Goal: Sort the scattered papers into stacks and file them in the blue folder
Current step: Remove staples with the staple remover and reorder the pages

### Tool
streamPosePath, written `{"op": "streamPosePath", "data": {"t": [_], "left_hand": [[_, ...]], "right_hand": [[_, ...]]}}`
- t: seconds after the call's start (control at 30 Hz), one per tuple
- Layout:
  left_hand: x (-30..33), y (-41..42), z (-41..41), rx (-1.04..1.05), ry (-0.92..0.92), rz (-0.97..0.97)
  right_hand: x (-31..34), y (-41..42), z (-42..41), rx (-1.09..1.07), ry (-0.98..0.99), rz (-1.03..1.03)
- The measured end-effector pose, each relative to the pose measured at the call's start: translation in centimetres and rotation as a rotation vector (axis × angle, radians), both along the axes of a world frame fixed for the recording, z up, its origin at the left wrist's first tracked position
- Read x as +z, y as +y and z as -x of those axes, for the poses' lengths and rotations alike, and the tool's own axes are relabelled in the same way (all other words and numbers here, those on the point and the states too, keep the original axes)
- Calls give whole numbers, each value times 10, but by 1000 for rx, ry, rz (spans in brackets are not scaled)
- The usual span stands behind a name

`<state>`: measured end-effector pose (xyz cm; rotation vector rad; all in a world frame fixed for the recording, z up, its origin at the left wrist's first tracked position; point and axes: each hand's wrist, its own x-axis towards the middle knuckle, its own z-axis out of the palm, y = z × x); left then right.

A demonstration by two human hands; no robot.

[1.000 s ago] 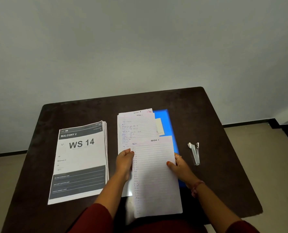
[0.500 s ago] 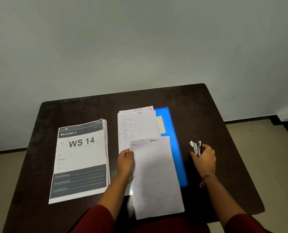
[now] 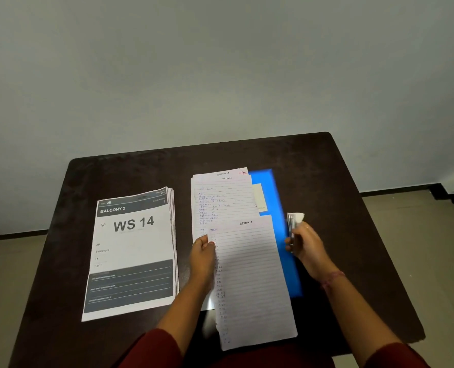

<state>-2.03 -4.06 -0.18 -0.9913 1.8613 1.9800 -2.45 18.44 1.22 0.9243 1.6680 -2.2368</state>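
Now at a dark table (image 3: 326,166), a person's left hand (image 3: 202,257) pinches the left edge of a lined sheet headed "Section 1" (image 3: 252,277), which overlaps a stack of handwritten papers (image 3: 221,197) lying on the blue folder (image 3: 267,179). Just right of that folder's edge, the right hand (image 3: 306,244) curls around a metal stapler (image 3: 292,224), raised off the table. Well left of the folder lies a printed stack (image 3: 133,251) topped by a "WS 14" cover page.
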Motion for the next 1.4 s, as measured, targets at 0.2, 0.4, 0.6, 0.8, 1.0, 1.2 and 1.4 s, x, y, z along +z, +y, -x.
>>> {"op": "streamPosePath", "data": {"t": [0.2,0.4,0.6,0.8,1.0,1.2,1.4], "left_hand": [[2,0,-4,-45,30,12],[6,-2,-7,-82,54,37],[3,-4,-7,-114,57,29],[5,-5,-6,-130,66,45],[4,-4,-6,-155,70,62],[2,-5,-5,-134,104,46],[-1,-5,-4,-122,126,48]], "right_hand": [[12,-31,33,814,196,-544],[26,-58,70,1261,396,-943],[32,-71,86,1389,522,-1236],[43,-78,104,1545,491,-1275],[46,-95,123,1738,374,-1222],[47,-114,133,1872,301,-1200],[47,-125,141,1938,268,-1218]]}}
